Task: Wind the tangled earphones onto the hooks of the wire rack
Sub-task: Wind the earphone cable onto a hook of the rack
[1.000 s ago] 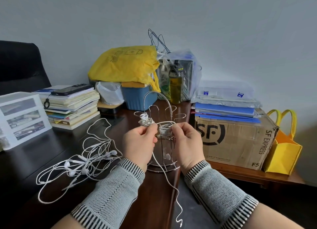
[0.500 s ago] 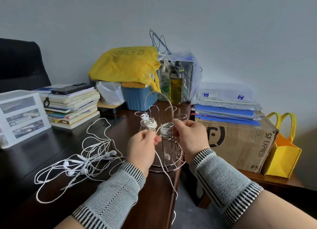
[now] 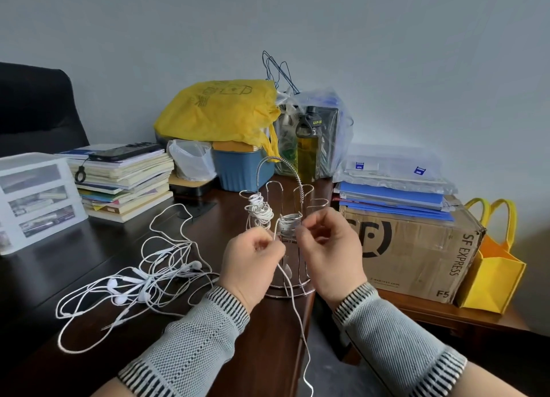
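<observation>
Since half a second ago the left hand (image 3: 253, 262) has drawn level with the right hand (image 3: 330, 248), both pinching the thin white earphone cord (image 3: 293, 295) at frame centre; it trails downward past the dark wooden desk's edge (image 3: 306, 322), before the upright chrome wire rack (image 3: 279, 212).

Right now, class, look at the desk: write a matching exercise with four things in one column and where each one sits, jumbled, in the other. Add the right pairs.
Things:
1. phone
2. tangled earphones
3. yellow tote bag
4. blue folders

Places:
A. on top of the cardboard box
B. on the stack of books
C. right of the cardboard box
D. loose on the desk, left of the wire rack

Pairs: 1-B, 2-D, 3-C, 4-A
</observation>
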`<state>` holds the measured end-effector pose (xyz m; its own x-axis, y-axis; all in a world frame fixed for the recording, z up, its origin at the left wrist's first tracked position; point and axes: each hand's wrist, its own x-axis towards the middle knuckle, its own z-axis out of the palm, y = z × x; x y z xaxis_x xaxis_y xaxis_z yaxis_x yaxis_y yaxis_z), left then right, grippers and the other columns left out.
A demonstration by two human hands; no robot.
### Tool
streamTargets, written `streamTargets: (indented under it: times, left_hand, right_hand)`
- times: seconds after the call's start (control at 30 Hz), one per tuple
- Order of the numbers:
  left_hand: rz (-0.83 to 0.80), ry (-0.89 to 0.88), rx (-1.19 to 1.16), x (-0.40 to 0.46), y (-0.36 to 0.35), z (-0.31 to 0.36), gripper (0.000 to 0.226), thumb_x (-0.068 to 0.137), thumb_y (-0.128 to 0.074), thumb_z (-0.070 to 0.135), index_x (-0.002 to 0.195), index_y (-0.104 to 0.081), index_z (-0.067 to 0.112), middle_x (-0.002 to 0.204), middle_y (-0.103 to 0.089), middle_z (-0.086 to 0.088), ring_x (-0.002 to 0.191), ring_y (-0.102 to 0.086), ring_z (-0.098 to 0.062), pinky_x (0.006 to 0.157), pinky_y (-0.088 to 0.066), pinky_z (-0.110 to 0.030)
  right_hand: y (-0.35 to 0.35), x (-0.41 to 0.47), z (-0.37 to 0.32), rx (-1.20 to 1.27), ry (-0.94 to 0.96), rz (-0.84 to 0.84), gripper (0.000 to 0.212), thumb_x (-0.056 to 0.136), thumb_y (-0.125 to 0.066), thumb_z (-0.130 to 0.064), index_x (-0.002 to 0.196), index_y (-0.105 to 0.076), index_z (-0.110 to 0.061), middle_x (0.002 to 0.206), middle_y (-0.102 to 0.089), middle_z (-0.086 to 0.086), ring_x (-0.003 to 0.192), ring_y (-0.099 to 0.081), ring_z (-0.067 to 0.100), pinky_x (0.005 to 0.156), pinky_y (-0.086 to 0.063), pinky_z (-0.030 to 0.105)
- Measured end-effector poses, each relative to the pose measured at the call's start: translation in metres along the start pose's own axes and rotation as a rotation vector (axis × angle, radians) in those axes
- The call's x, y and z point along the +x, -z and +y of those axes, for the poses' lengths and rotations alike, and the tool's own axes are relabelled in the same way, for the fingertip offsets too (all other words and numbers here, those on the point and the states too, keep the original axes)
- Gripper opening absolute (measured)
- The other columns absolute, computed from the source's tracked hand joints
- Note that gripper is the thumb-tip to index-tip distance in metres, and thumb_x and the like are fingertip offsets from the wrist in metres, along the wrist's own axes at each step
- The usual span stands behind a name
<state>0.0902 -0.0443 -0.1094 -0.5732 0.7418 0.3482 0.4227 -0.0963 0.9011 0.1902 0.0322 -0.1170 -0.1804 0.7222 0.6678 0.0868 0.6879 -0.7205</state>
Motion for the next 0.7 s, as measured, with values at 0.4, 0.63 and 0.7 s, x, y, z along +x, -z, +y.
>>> streamTargets:
  times: [0.4,0.63,0.7]
  left_hand:
    - [0.045,-0.402,0.368,0.001,0.000,-0.009,0.031,0.067,-0.062,0.003,0.060,-0.042,0.027,0.069,-0.049,0.009,0.065,-0.047,-0.010,0.059,-0.035,-0.013]
    - [-0.173,-0.054,0.192,0.004,0.005,-0.018,0.020,0.077,-0.052,-0.006,0.062,-0.050,0.007,0.051,-0.057,-0.004,0.044,-0.053,-0.013,0.051,-0.041,-0.025]
    - [-0.240,0.080,0.016,0.006,0.009,-0.019,0.022,0.078,-0.049,-0.006,0.061,-0.052,0.008,0.054,-0.057,-0.005,0.044,-0.048,-0.014,0.050,-0.038,-0.024]
  right_hand:
    - [0.005,-0.008,0.009,-0.210,0.363,-0.095,0.012,0.080,-0.068,-0.028,0.091,-0.072,-0.024,0.092,-0.053,-0.007,0.088,-0.055,0.015,0.070,-0.051,0.030]
    - [0.002,-0.010,0.007,-0.105,0.172,-0.077,0.004,0.085,-0.065,-0.016,0.084,-0.063,-0.019,0.090,-0.053,-0.010,0.084,-0.055,0.002,0.075,-0.046,0.015]
    - [0.003,-0.008,0.008,-0.041,0.069,-0.050,0.013,0.086,-0.067,-0.012,0.082,-0.061,-0.022,0.088,-0.055,-0.009,0.081,-0.057,0.001,0.073,-0.045,0.011]
